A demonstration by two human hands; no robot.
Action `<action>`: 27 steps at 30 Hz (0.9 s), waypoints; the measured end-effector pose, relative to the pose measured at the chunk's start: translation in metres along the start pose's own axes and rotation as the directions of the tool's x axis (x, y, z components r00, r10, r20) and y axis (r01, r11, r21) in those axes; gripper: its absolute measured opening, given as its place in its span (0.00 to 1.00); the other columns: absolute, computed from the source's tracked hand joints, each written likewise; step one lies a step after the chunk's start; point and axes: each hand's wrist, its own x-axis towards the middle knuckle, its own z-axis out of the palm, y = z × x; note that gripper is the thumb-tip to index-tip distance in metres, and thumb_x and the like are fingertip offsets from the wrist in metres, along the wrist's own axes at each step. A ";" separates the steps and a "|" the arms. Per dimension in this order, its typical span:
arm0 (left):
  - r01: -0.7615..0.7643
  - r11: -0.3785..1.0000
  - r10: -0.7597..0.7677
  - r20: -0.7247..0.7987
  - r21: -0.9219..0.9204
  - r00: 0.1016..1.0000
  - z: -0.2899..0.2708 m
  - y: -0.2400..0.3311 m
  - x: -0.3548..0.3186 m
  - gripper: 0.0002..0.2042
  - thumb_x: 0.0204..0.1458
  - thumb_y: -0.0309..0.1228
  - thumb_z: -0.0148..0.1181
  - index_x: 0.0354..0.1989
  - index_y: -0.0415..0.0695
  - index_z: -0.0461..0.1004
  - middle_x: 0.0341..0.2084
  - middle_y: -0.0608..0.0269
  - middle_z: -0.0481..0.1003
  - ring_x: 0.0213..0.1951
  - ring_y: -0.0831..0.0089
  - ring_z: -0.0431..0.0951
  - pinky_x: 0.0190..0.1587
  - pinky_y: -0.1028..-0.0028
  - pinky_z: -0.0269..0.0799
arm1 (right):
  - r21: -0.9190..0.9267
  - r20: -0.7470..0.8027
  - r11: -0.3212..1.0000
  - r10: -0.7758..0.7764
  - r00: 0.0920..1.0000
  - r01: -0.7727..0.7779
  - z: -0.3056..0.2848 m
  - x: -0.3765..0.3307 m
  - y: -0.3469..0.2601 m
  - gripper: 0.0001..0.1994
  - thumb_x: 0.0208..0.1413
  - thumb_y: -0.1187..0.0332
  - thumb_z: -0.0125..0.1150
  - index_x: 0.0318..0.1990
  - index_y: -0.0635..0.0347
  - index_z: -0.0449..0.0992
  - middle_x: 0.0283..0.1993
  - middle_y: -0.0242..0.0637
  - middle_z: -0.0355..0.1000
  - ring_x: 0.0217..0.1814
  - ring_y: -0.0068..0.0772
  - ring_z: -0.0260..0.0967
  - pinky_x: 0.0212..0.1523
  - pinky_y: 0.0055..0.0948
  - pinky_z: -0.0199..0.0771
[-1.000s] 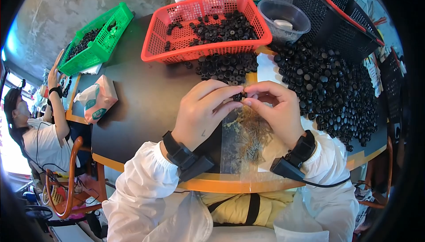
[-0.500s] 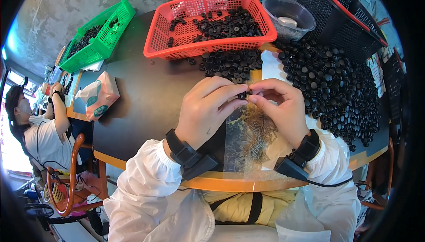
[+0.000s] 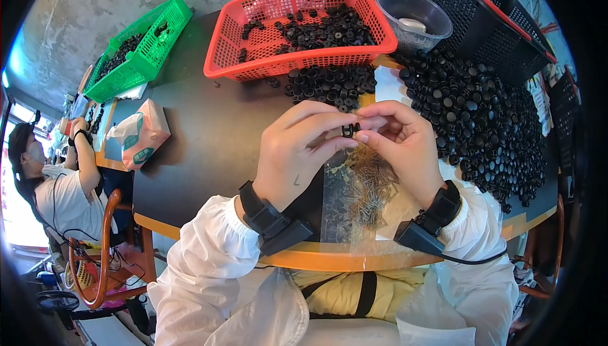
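A small black plastic part (image 3: 348, 131) is pinched between the thumb and fingers of my left hand (image 3: 296, 140). My right hand (image 3: 407, 146) meets it from the other side, thumb and fingertips closed at the part's right end; whether these fingers hold a separate piece is too small to tell. Below my hands lies a heap of thin metal screws or pins (image 3: 372, 197) on a clear plastic sheet. Round black knob-like parts (image 3: 487, 118) form a large pile to the right. More small black pieces (image 3: 332, 85) lie just beyond my fingers.
A red basket (image 3: 297, 61) with black pieces stands at the back. Beside it are a clear tub (image 3: 415, 19) and a black basket (image 3: 487, 29). A tissue pack (image 3: 147, 134) and a green basket (image 3: 142, 64) stand left, where another person (image 3: 66, 181) sits.
My hands tilt slightly, and more of the black part now shows between my fingertips. Both hands stay in nearly the same place over the table.
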 end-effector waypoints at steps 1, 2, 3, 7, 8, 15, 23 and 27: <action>0.096 0.991 -0.094 0.022 -0.092 0.995 0.001 0.002 0.000 0.18 0.38 0.20 0.72 0.41 0.39 0.78 0.34 0.61 0.75 0.35 0.74 0.78 0.38 0.76 0.77 | 0.000 -0.003 1.000 0.001 1.000 -0.001 -0.002 -0.001 0.000 0.10 0.52 0.76 0.66 0.43 0.64 0.78 0.38 0.33 0.77 0.36 0.18 0.74 0.41 0.18 0.74; 0.096 0.991 -0.095 0.023 -0.091 0.995 0.000 0.001 -0.001 0.18 0.38 0.20 0.72 0.41 0.39 0.78 0.34 0.61 0.75 0.35 0.74 0.78 0.38 0.76 0.77 | -0.042 0.036 0.999 0.005 0.999 -0.003 -0.004 -0.001 -0.002 0.10 0.52 0.77 0.65 0.43 0.65 0.78 0.39 0.33 0.77 0.37 0.19 0.74 0.41 0.18 0.74; 0.152 0.979 -0.146 0.050 -0.133 0.988 -0.001 -0.001 -0.002 0.19 0.39 0.19 0.71 0.43 0.39 0.77 0.35 0.61 0.75 0.35 0.75 0.78 0.39 0.76 0.77 | -0.084 0.075 0.996 0.011 0.997 -0.005 -0.005 -0.001 -0.003 0.10 0.52 0.77 0.65 0.43 0.65 0.78 0.39 0.33 0.77 0.37 0.19 0.74 0.42 0.19 0.74; 0.221 0.946 -0.207 0.082 -0.236 0.975 0.000 -0.006 -0.005 0.24 0.40 0.17 0.70 0.49 0.37 0.72 0.36 0.61 0.76 0.38 0.76 0.77 0.41 0.76 0.77 | -0.101 0.071 0.995 0.015 0.997 -0.007 -0.003 -0.003 -0.006 0.10 0.52 0.78 0.65 0.42 0.66 0.78 0.39 0.34 0.77 0.38 0.20 0.74 0.42 0.20 0.75; 0.221 0.946 -0.207 0.085 -0.238 0.975 0.000 -0.007 -0.005 0.24 0.40 0.17 0.70 0.49 0.37 0.72 0.36 0.61 0.76 0.38 0.76 0.77 0.41 0.76 0.77 | -0.121 0.065 0.992 -0.021 0.998 0.028 -0.004 -0.003 -0.005 0.09 0.51 0.78 0.65 0.41 0.66 0.78 0.39 0.34 0.77 0.39 0.21 0.75 0.42 0.20 0.75; 0.204 0.938 -0.198 0.051 -0.279 0.979 0.002 -0.005 -0.005 0.24 0.41 0.15 0.69 0.50 0.39 0.73 0.35 0.62 0.76 0.37 0.77 0.78 0.41 0.76 0.79 | -0.242 0.084 0.934 -0.251 0.964 0.265 -0.006 -0.002 -0.003 0.11 0.47 0.80 0.66 0.39 0.63 0.81 0.39 0.37 0.77 0.39 0.25 0.75 0.40 0.22 0.75; 0.214 0.937 -0.208 0.052 -0.277 0.977 0.002 -0.004 -0.004 0.24 0.41 0.16 0.69 0.50 0.37 0.73 0.36 0.61 0.76 0.37 0.77 0.78 0.41 0.76 0.78 | -0.196 0.112 0.941 -0.258 0.960 0.276 -0.007 -0.002 0.000 0.12 0.47 0.80 0.66 0.41 0.62 0.81 0.42 0.38 0.77 0.41 0.25 0.75 0.41 0.22 0.76; 0.202 0.942 -0.196 0.050 -0.268 0.979 0.002 -0.006 -0.006 0.23 0.41 0.16 0.69 0.49 0.37 0.73 0.36 0.61 0.77 0.36 0.77 0.78 0.40 0.76 0.78 | -0.103 0.109 0.977 -0.177 0.978 0.188 -0.005 -0.004 -0.005 0.10 0.49 0.80 0.65 0.41 0.63 0.81 0.43 0.37 0.76 0.43 0.24 0.74 0.42 0.22 0.76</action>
